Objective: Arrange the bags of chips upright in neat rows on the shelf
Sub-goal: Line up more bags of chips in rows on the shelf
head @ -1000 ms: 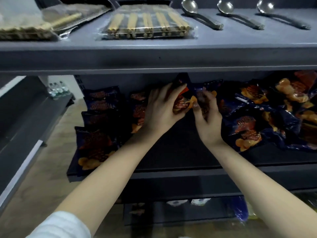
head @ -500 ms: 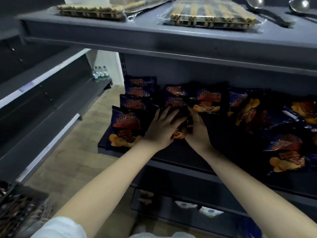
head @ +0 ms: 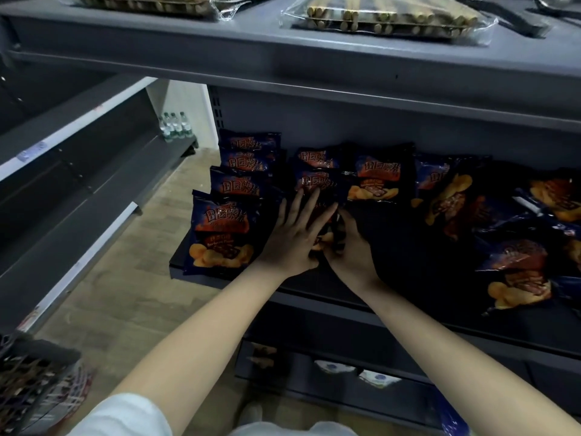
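Dark blue, with orange crisps printed on it, the bag of chips (head: 323, 226) we are handling is standing at the centre of the frame on the middle shelf (head: 405, 269), squeezed between our two hands. We are pressing our left hand (head: 294, 239) flat on its front, fingers straight and spread wide. Our right hand (head: 353, 254) is gripping the bag's right edge, fingers curled round it. Left of centre, a row of upright bags (head: 221, 232) is running from the shelf's front lip to the back panel; further standing bags (head: 375, 180) are lining up just above our fingertips. At the right of the frame, loose bags (head: 518, 275) are lying tumbled over each other. Along the top of the frame, wrapped packs of pale sticks (head: 390, 18) are lying on the upper shelf (head: 314, 62). In the lower left corner a dark wire basket (head: 28, 379) is showing
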Action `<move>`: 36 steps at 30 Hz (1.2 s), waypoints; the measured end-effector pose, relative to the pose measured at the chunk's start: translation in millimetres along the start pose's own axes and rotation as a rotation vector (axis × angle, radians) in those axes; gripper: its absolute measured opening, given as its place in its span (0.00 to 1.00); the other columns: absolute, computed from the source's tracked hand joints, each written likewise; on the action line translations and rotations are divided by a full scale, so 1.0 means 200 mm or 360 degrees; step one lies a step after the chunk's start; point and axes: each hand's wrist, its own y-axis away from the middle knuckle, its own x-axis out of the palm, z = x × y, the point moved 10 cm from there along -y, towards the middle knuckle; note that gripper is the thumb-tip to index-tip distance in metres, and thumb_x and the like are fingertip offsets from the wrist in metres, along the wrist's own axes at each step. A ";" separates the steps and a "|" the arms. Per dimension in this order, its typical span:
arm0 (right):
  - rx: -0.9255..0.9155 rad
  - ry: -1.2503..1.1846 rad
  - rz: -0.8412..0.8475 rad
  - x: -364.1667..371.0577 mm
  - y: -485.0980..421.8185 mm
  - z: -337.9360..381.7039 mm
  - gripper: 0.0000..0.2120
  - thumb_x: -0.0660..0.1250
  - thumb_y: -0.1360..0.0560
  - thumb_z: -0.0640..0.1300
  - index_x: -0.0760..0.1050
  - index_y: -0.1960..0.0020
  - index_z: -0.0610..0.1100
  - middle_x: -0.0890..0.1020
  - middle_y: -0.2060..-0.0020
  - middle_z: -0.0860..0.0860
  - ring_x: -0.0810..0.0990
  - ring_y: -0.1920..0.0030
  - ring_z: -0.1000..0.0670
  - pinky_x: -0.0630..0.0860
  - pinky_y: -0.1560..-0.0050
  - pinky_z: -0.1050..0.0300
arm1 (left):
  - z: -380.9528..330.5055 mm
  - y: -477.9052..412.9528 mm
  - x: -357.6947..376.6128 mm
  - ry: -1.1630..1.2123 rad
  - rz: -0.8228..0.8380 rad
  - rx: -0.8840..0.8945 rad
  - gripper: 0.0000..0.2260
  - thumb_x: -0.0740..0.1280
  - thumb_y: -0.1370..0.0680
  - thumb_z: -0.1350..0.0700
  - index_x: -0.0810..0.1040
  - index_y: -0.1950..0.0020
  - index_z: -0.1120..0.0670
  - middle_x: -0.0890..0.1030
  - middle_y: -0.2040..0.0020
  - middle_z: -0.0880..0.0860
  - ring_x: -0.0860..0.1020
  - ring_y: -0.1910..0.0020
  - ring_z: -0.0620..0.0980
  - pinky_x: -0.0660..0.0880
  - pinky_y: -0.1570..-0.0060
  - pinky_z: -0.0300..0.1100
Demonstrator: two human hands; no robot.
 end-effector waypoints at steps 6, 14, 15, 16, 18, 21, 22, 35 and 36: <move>0.0038 0.0024 -0.0023 0.01 0.03 -0.03 0.35 0.66 0.27 0.37 0.55 0.25 0.50 0.71 0.32 0.47 0.71 0.33 0.48 0.71 0.35 0.46 | 0.00 -0.01 0.01 0.0006 0.0080 0.0040 0.51 0.74 0.35 0.49 0.42 0.23 0.48 0.40 0.23 0.57 0.37 0.25 0.58 0.37 0.31 0.58; 0.0101 0.0069 -0.0038 0.01 0.04 -0.06 0.36 0.68 0.28 0.38 0.55 0.25 0.50 0.70 0.33 0.47 0.72 0.35 0.48 0.73 0.36 0.47 | 0.00 -0.02 0.03 -0.0096 0.0125 0.0059 0.49 0.71 0.33 0.45 0.41 0.23 0.49 0.37 0.24 0.56 0.34 0.26 0.59 0.36 0.31 0.60; 0.0092 0.0066 -0.0028 0.00 0.04 -0.06 0.37 0.68 0.28 0.38 0.55 0.25 0.51 0.70 0.33 0.47 0.73 0.36 0.48 0.73 0.37 0.47 | 0.00 -0.02 0.01 -0.0102 0.0116 0.0074 0.49 0.70 0.33 0.43 0.41 0.23 0.50 0.37 0.23 0.56 0.34 0.26 0.59 0.37 0.31 0.61; 0.0082 0.0066 -0.0031 -0.01 0.03 -0.06 0.36 0.68 0.29 0.38 0.56 0.26 0.52 0.71 0.34 0.48 0.74 0.37 0.48 0.75 0.39 0.47 | -0.01 -0.02 0.00 -0.0099 0.0095 0.0099 0.49 0.70 0.33 0.42 0.41 0.23 0.50 0.38 0.23 0.57 0.34 0.26 0.59 0.37 0.30 0.61; 0.0076 0.0066 -0.0080 -0.07 0.01 -0.06 0.35 0.67 0.30 0.37 0.58 0.27 0.52 0.72 0.36 0.48 0.76 0.42 0.49 0.77 0.42 0.50 | -0.04 -0.03 -0.06 -0.0066 0.0030 0.0158 0.49 0.68 0.34 0.37 0.42 0.23 0.51 0.40 0.23 0.57 0.36 0.26 0.59 0.38 0.30 0.61; 0.0058 0.0118 -0.0233 -0.21 -0.06 -0.04 0.32 0.66 0.29 0.34 0.61 0.28 0.47 0.74 0.40 0.47 0.77 0.47 0.51 0.74 0.50 0.64 | -0.05 -0.10 -0.17 -0.0055 -0.0027 0.0154 0.49 0.64 0.32 0.32 0.40 0.23 0.51 0.40 0.23 0.56 0.37 0.25 0.59 0.38 0.30 0.59; 0.0064 0.0142 -0.0282 -0.26 -0.08 -0.04 0.31 0.65 0.29 0.34 0.62 0.29 0.46 0.74 0.40 0.47 0.77 0.49 0.53 0.71 0.52 0.68 | -0.04 -0.13 -0.20 -0.0067 -0.0023 0.0122 0.49 0.62 0.31 0.31 0.38 0.24 0.52 0.39 0.23 0.56 0.37 0.25 0.58 0.38 0.29 0.59; -0.0109 0.0866 -0.0240 -0.58 -0.53 0.03 0.36 0.70 0.31 0.35 0.60 0.27 0.43 0.66 0.31 0.43 0.61 0.29 0.42 0.62 0.31 0.51 | -0.03 -0.36 -0.17 -0.0017 0.0030 0.0011 0.43 0.55 0.27 0.30 0.42 0.23 0.54 0.40 0.23 0.55 0.35 0.26 0.58 0.34 0.29 0.58; -0.0087 0.0968 -0.0166 -0.57 -0.55 0.01 0.37 0.70 0.31 0.37 0.59 0.26 0.44 0.65 0.30 0.44 0.59 0.28 0.42 0.61 0.30 0.49 | -0.03 -0.35 -0.16 0.0011 0.0017 -0.0007 0.43 0.55 0.27 0.31 0.43 0.23 0.53 0.41 0.23 0.55 0.35 0.26 0.58 0.34 0.29 0.58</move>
